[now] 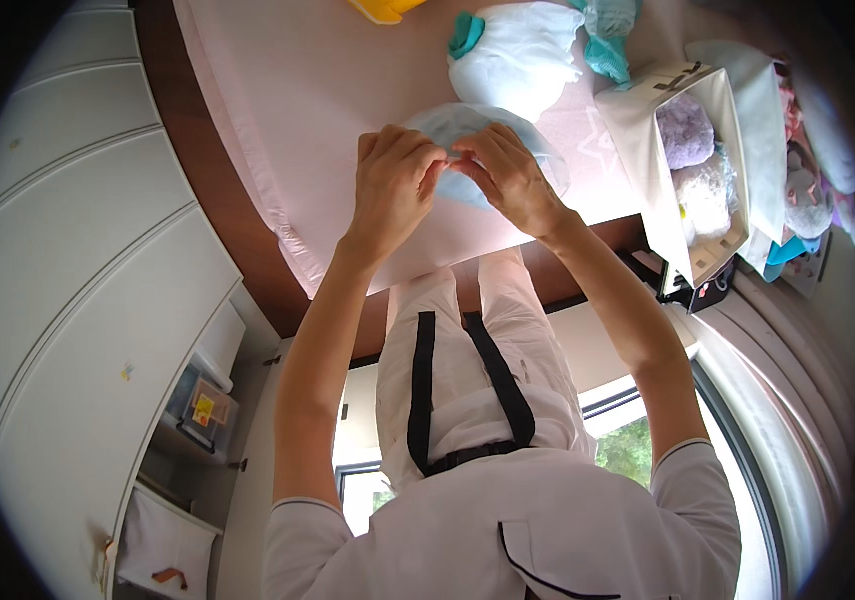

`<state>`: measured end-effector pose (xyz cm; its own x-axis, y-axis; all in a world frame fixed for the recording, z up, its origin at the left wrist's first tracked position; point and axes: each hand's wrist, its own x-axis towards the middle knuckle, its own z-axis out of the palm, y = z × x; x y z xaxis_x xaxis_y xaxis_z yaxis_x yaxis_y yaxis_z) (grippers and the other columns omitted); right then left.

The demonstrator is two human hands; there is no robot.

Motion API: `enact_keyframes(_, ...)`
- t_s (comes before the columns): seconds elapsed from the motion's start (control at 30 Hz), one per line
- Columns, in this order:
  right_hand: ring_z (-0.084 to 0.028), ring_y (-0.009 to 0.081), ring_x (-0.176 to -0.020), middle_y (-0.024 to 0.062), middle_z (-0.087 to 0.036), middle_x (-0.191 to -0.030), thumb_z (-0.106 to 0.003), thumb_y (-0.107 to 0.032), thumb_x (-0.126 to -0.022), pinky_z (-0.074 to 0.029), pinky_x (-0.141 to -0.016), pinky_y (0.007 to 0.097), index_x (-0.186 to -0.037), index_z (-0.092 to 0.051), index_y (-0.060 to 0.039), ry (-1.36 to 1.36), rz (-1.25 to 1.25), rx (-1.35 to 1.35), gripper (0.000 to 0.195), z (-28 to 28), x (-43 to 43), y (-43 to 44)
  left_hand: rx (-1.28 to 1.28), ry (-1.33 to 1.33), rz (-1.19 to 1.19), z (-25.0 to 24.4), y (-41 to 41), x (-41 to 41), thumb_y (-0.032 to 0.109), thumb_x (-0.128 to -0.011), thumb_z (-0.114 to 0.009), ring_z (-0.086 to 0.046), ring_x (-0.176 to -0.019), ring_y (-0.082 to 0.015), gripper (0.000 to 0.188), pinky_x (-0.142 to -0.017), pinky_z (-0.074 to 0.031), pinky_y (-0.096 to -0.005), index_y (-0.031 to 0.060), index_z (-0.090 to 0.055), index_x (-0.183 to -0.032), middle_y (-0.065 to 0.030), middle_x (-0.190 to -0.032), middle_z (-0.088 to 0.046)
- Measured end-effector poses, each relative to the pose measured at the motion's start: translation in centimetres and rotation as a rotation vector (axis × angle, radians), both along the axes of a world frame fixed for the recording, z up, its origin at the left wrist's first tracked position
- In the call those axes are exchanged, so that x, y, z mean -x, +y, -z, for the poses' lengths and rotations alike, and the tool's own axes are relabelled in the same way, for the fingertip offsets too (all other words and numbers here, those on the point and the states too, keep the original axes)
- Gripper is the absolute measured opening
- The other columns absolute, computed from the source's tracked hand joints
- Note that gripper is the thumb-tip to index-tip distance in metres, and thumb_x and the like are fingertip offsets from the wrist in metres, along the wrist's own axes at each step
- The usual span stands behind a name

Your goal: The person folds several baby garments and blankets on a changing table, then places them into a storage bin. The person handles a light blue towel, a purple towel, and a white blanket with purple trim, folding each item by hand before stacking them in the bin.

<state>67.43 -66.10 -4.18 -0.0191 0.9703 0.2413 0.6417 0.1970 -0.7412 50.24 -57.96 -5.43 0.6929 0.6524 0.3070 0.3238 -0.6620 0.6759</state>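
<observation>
My left hand (397, 176) and my right hand (510, 176) meet over the bed, thumbs and fingers pinched almost tip to tip. Between and behind them spreads a pale blue, partly see-through sheet or bag (465, 195), and both hands pinch its edge. The fingers hide much of the gripped part. Just beyond lies a bunched white cloth item (517, 64) with a teal piece at its left end. Pink bedding (322, 97) lies under all of these.
A cream fabric bin (626, 127) holding fluffy purple and white items stands at the right. Teal netting (607, 45) and a yellow item (386, 9) lie farther up the bed. White cabinets (82, 247) line the left, with open shelves below. A window (622, 442) is behind me.
</observation>
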Motion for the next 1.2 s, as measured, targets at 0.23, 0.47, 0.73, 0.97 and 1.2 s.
enact_keyframes(0.23, -0.058, 0.0266, -0.082, 0.0079, -0.063, -0.086, -0.073, 0.005, -0.078, -0.048, -0.079, 0.0372, -0.091, -0.062, -0.0035, 0.000, -0.001, -0.037, 0.019, 0.3, -0.1, 0.9, 0.063, -0.069, -0.065, 0.5, 0.2, -0.1, 0.000, -0.076, -0.077, -0.058, -0.085, -0.0196, 0.019, -0.079, -0.039, -0.0345, 0.0106, -0.065, -0.085, 0.0005, -0.086, -0.064)
enact_keyframes(0.47, -0.057, 0.0268, -0.079, 0.0087, -0.060, -0.083, -0.072, 0.007, -0.077, -0.048, -0.077, 0.0375, -0.087, -0.059, -0.0027, -0.033, 0.019, -0.028, 0.019, 1.0, -0.3, 1.7, 0.115, -0.105, -0.045, 1.1, 0.7, -0.3, -0.006, -0.076, -0.074, -0.058, -0.084, -0.0231, 0.020, -0.077, -0.046, -0.0354, 0.0070, -0.065, -0.089, -0.0032, -0.087, -0.063)
enact_keyframes(0.73, -0.056, 0.0277, -0.078, 0.0099, -0.057, -0.081, -0.070, 0.009, -0.076, -0.049, -0.077, 0.0383, -0.085, -0.057, -0.0006, -0.007, -0.051, 0.003, 0.019, 1.5, -0.7, 1.8, 0.145, -0.055, 0.040, 0.3, 1.7, 0.1, -0.008, -0.078, -0.072, -0.058, -0.085, -0.0255, 0.019, -0.070, -0.050, -0.0358, 0.0036, -0.064, -0.091, -0.0073, -0.088, -0.061)
enact_keyframes(0.97, -0.054, 0.0287, -0.081, 0.0108, -0.054, -0.082, -0.066, 0.013, -0.073, -0.048, -0.077, 0.0394, -0.086, -0.055, -0.0003, -0.018, -0.085, 0.041, 0.021, 1.4, -1.0, 2.1, 0.098, -0.081, -0.024, 0.8, 0.7, -0.6, -0.008, -0.077, -0.073, -0.058, -0.080, -0.0251, 0.020, -0.068, -0.050, -0.0353, 0.0036, -0.064, -0.091, -0.0069, -0.085, -0.061)
enact_keyframes(1.2, -0.053, 0.0278, -0.078, 0.0099, -0.054, -0.081, -0.067, 0.014, -0.076, -0.045, -0.069, 0.0398, -0.087, -0.055, 0.0006, -0.004, -0.174, 0.091, 0.022, 0.9, -1.6, 2.6, 0.036, -0.067, -0.032, 1.3, 0.1, -0.7, -0.008, -0.077, -0.072, -0.058, -0.081, -0.0248, 0.022, -0.067, -0.050, -0.0351, 0.0044, -0.065, -0.093, -0.0059, -0.085, -0.061)
